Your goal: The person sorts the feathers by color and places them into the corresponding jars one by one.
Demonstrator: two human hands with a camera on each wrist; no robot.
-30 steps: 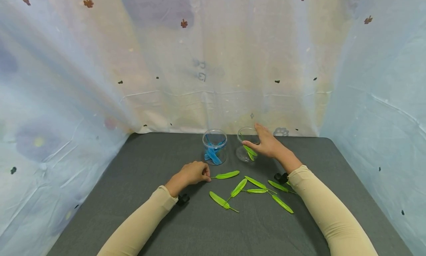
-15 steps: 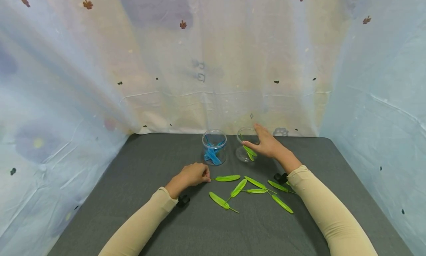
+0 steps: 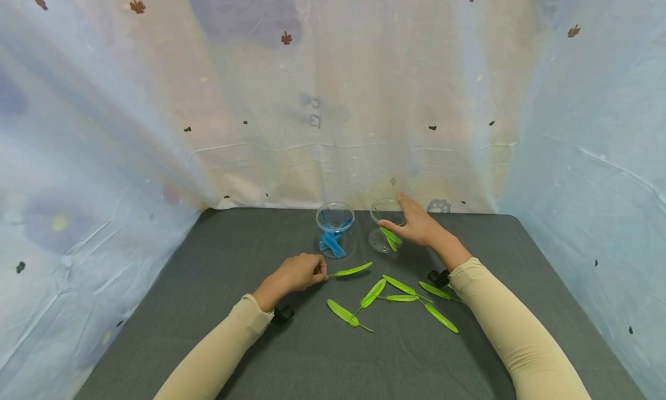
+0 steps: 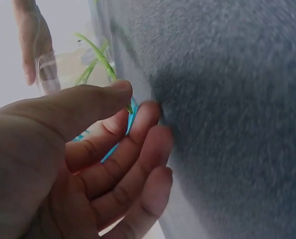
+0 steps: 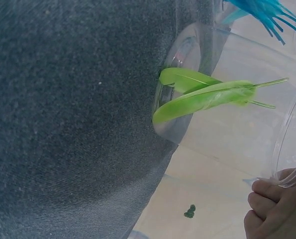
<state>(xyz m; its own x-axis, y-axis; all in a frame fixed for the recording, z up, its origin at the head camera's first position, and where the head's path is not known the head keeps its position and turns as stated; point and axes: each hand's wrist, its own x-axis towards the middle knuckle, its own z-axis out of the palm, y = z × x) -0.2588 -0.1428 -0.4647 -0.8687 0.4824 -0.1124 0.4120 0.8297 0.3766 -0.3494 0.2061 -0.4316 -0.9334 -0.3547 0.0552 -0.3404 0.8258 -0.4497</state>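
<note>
My left hand (image 3: 299, 271) pinches a green feather (image 3: 356, 270) by its quill between thumb and forefinger. The vane points right, its tip lifted over the table. In the left wrist view the other fingers are curled below the thumb (image 4: 119, 88). My right hand (image 3: 420, 223) grips the right-hand clear jar (image 3: 372, 215) near its rim, thumb in front and fingers behind. Inside that jar, the right wrist view shows two green feathers (image 5: 208, 102) leaning with quills toward the mouth. Left of it stands another clear jar (image 3: 317, 219) with blue feathers (image 3: 333, 242).
Several loose green feathers (image 3: 400, 298) lie on the dark grey table (image 3: 291, 354) in front of the jars, some crossing. One feather (image 3: 435, 291) lies beside the right wrist. A patterned curtain (image 3: 364, 99) hangs behind the table and at both sides.
The feather at my left hand lay flat on the table before; now its tip is raised, with the hand moved slightly up and left. The right hand and both jars have stayed put.
</note>
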